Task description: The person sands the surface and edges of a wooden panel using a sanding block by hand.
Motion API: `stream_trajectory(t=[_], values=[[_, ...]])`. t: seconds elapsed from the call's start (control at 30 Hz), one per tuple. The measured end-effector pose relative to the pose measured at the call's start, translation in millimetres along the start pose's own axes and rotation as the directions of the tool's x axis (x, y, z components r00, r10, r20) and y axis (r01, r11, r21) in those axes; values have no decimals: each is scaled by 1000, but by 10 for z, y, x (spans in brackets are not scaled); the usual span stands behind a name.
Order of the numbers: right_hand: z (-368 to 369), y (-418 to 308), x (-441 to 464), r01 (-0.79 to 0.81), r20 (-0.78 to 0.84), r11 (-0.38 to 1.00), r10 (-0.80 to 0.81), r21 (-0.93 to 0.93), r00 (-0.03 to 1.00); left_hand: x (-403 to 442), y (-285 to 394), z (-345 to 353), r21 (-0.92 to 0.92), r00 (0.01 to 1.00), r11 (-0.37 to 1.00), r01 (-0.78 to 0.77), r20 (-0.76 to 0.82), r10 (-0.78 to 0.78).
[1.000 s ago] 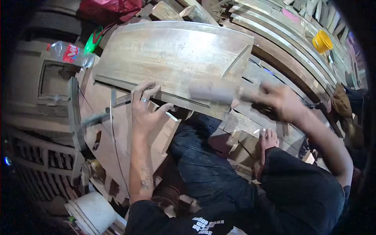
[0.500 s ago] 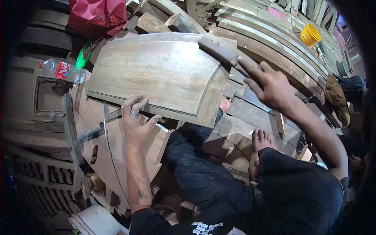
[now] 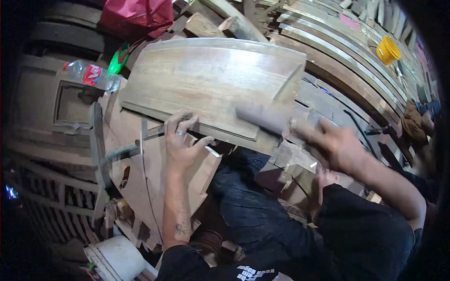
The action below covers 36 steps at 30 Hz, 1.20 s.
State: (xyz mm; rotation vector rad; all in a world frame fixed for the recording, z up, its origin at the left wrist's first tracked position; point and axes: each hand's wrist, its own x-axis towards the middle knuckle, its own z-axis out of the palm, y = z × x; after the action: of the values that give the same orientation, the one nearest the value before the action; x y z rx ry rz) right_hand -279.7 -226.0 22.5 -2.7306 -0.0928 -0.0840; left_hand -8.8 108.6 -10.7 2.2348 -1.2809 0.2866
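Observation:
A pale wooden panel [image 3: 197, 79] with a curved far edge and a stepped border lies tilted in front of me. My left hand [image 3: 182, 147], with a ring on one finger, grips its near edge, fingers curled over the border and thumb apart below. My right hand [image 3: 344, 147] is closed around one end of a dark, oblong sanding block [image 3: 260, 118]. The block lies over the panel's near right corner. Motion blurs both this hand and the block, so the exact contact cannot be made out.
A plastic bottle [image 3: 91, 75], a green object [image 3: 118, 58] and a red bag [image 3: 136, 18] sit at the upper left. Long timber boards [image 3: 337, 56] and a yellow bucket [image 3: 388, 50] are at upper right. A white bucket [image 3: 115, 257] stands lower left. Another person [image 3: 419, 119] is at far right.
My right hand has swept the sanding block from the panel's far right corner toward me, to the near right corner. My left hand keeps its hold; the whole view has shifted slightly.

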Motion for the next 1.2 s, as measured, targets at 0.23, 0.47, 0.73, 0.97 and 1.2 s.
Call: stream_trajectory(t=[0.23, 0.47, 0.73, 0.97, 1.2], values=[[-142, 465, 329, -263, -234, 945, 216, -193, 948, -26, 59, 5, -46, 998, 998, 53, -13, -54], [-93, -87, 188, 115, 108, 991, -107, -70, 988, -32, 22, 28, -82, 997, 993, 79, -13, -81], [-56, 163, 334, -151, -44, 979, 146, -139, 988, -19, 74, -23, -18, 998, 997, 70, 1, -70], [-48, 392, 479, -205, -147, 972, 187, -116, 971, -19, 18, -2, -29, 1000, 999, 21, -17, -21], [-24, -77, 326, 61, 126, 995, -51, -82, 991, 28, 3, -8, -48, 999, 999, -3, -47, 0]])
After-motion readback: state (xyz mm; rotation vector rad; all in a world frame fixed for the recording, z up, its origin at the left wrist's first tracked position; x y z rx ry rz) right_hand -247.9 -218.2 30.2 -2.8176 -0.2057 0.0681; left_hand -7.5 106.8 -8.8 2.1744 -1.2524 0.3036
